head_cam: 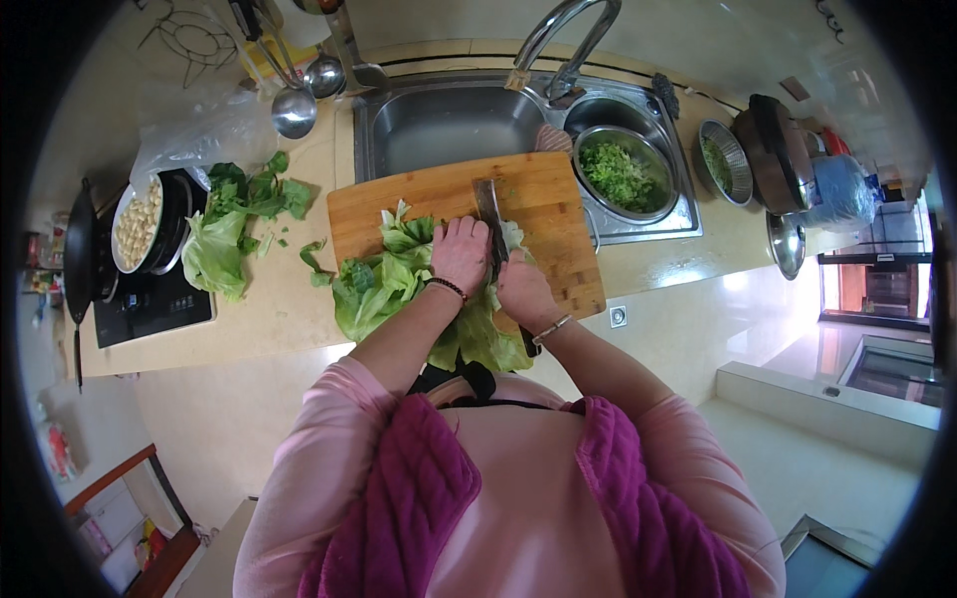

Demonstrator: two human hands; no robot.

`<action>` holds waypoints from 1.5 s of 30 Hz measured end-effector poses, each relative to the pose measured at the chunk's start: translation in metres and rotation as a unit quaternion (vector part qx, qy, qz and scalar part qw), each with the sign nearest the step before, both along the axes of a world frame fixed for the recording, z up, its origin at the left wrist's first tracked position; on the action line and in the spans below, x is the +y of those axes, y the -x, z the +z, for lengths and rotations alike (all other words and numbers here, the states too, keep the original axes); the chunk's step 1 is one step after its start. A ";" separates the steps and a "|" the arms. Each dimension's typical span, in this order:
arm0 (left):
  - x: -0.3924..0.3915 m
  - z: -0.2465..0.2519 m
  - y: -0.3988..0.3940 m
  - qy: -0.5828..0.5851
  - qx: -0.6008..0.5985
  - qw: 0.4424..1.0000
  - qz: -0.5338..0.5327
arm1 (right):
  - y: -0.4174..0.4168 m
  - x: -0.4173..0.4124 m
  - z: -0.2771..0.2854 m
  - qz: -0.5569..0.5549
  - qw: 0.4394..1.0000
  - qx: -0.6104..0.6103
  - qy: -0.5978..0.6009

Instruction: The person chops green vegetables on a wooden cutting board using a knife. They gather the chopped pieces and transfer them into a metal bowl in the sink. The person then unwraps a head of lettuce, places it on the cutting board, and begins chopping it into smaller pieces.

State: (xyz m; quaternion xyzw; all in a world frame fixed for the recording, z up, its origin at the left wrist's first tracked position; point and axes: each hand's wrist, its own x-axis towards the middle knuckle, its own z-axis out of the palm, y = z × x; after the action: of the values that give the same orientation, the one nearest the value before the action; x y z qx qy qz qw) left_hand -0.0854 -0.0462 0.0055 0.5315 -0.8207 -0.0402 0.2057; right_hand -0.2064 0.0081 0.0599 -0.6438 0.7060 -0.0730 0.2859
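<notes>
My right hand (522,288) grips a kitchen knife (490,213), its broad dark blade across a wooden cutting board (553,187). Close to the left side of the blade, my left hand (460,254) presses on leafy green lettuce (381,288). Some leaves hang over the board's near edge, and pale pieces show just right of the blade. The knife's handle is mostly hidden by my right hand. Chopped greens (620,178) fill part of a steel bowl (665,205) in the small sink basin.
Behind the board is a large sink basin (456,119) under a faucet (557,45). More lettuce (217,254) lies on the counter at left, near an induction cooktop (157,314) and a bowl of pale pieces (138,224). A colander (725,161) and rice cooker (774,157) stand at right.
</notes>
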 end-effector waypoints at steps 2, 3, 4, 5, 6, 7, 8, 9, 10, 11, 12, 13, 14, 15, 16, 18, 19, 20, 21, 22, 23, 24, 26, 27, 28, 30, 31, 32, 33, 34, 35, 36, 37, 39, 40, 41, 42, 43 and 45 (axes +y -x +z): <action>-0.001 0.000 0.000 -0.013 0.008 1.000 -0.005 | 0.003 -0.003 -0.002 0.002 1.000 0.008 -0.004; -0.001 -0.002 -0.002 -0.001 0.016 1.000 -0.001 | 0.013 -0.007 -0.001 0.016 1.000 0.007 -0.009; 0.000 -0.004 -0.002 0.011 0.025 1.000 0.005 | 0.019 -0.012 0.007 0.031 0.999 0.007 -0.014; -0.001 -0.007 -0.003 0.023 0.035 0.999 0.010 | 0.025 -0.015 0.017 0.049 0.998 0.018 -0.020; -0.001 -0.007 -0.005 0.015 0.035 0.999 0.015 | 0.025 -0.017 0.040 0.068 0.997 0.028 -0.032; 0.000 -0.005 -0.005 0.007 0.036 0.999 0.016 | 0.027 -0.016 0.054 0.083 0.995 0.038 -0.044; 0.000 -0.004 -0.005 -0.002 0.038 0.999 0.019 | 0.030 -0.016 0.054 0.108 0.993 0.033 -0.030; 0.001 -0.003 -0.004 0.001 0.037 0.999 0.017 | 0.030 -0.016 0.053 0.118 0.991 0.046 -0.037; 0.001 -0.003 -0.003 0.004 0.037 0.999 0.015 | 0.030 -0.017 0.049 0.129 0.989 0.058 -0.044; 0.001 -0.003 -0.003 0.007 0.036 0.999 0.015 | 0.028 -0.017 0.043 0.140 0.986 0.070 -0.051; 0.000 -0.003 -0.003 0.003 0.028 0.999 0.018 | 0.025 -0.018 0.032 0.137 0.988 0.067 -0.030; 0.000 -0.003 -0.001 -0.001 0.020 1.000 0.019 | 0.021 -0.017 0.017 0.132 0.989 0.066 -0.010; 0.000 -0.004 0.001 -0.005 0.013 1.000 0.021 | 0.020 -0.016 0.004 0.127 0.990 0.064 0.010; -0.001 -0.004 -0.002 -0.014 0.011 1.000 0.021 | 0.016 -0.015 -0.002 0.122 0.990 0.064 0.025; -0.001 -0.004 -0.004 -0.023 0.010 0.999 0.020 | 0.014 -0.014 -0.007 0.116 0.990 0.064 0.040; -0.004 -0.001 -0.010 -0.041 0.021 0.999 0.003 | 0.013 -0.014 -0.010 0.108 0.991 0.062 0.046; -0.007 0.001 -0.016 -0.049 0.033 0.998 -0.014 | 0.013 -0.016 -0.007 0.106 0.992 0.061 0.036; -0.009 0.003 -0.019 -0.058 0.045 0.997 -0.031 | 0.014 -0.017 -0.005 0.104 0.992 0.059 0.027; -0.008 0.010 -0.021 -0.043 0.031 0.998 -0.022 | 0.015 -0.017 -0.005 0.105 0.993 0.052 0.030; -0.005 0.017 -0.021 -0.029 0.018 0.999 -0.013 | 0.017 -0.016 -0.007 0.106 0.993 0.044 0.033; -0.004 0.022 -0.021 -0.014 0.004 1.000 -0.006 | 0.018 -0.016 -0.007 0.105 0.993 0.037 0.036; -0.002 0.021 -0.020 -0.008 0.007 1.000 0.000 | 0.016 -0.018 0.001 0.096 0.995 0.038 0.015; 0.000 0.014 -0.018 0.004 0.013 1.000 0.010 | 0.016 -0.021 0.018 0.076 0.996 0.039 -0.027; 0.001 0.011 -0.018 0.007 0.019 1.000 0.008 | 0.016 -0.019 0.032 0.076 0.996 0.035 -0.034; 0.001 0.009 -0.020 0.009 0.023 1.000 0.007 | 0.016 -0.015 0.049 0.076 0.996 0.030 -0.041; 0.002 0.007 -0.022 0.011 0.026 1.000 0.005 | 0.015 -0.009 0.056 0.075 0.996 0.021 -0.053; 0.003 0.008 -0.021 0.011 0.024 1.000 0.003 | 0.014 -0.007 0.054 0.073 0.996 0.018 -0.057; 0.004 0.009 -0.021 0.010 0.023 1.000 0.003 | 0.011 -0.005 0.051 0.072 0.995 0.014 -0.061; 0.004 0.011 -0.020 0.007 0.026 1.000 -0.003 | 0.010 -0.004 0.040 0.072 0.996 0.026 -0.053; 0.004 0.014 -0.018 0.003 0.027 1.000 -0.010 | 0.007 -0.002 0.024 0.071 0.996 0.036 -0.047; 0.004 0.014 -0.016 -0.001 0.029 0.999 -0.016 | 0.006 0.001 0.009 0.070 0.996 0.046 -0.040; 0.003 0.014 -0.018 0.003 0.032 0.999 -0.015 | -0.001 -0.005 0.007 0.061 0.995 0.050 -0.053; 0.003 0.012 -0.019 0.008 0.036 0.999 -0.014 | -0.001 -0.007 0.006 0.060 0.996 0.041 -0.053; 0.002 0.007 -0.020 0.019 0.043 0.999 -0.007 | 0.001 -0.011 0.005 0.057 0.997 0.026 -0.050; 0.001 0.003 -0.022 0.024 0.046 0.999 -0.001 | 0.004 -0.013 0.005 0.058 0.997 0.020 -0.048; 0.001 0.000 -0.023 0.030 0.049 0.998 0.005 | 0.007 -0.015 0.006 0.059 0.997 0.014 -0.046; 0.001 0.001 -0.022 0.027 0.051 0.998 0.006 | 0.008 -0.017 0.006 0.060 0.997 0.007 -0.045; 0.002 0.001 -0.021 0.025 0.054 0.998 0.007 | 0.008 -0.017 0.005 0.071 0.996 0.027 -0.045; 0.002 0.002 -0.020 0.024 0.058 0.998 0.007 | 0.005 -0.014 0.004 0.095 0.992 0.064 -0.050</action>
State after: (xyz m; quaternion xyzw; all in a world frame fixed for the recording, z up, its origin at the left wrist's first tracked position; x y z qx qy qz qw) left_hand -0.0651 -0.0445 0.0071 0.5294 -0.8043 -0.0499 0.2653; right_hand -0.2109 -0.0063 0.0641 -0.6964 0.6612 0.0316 0.2772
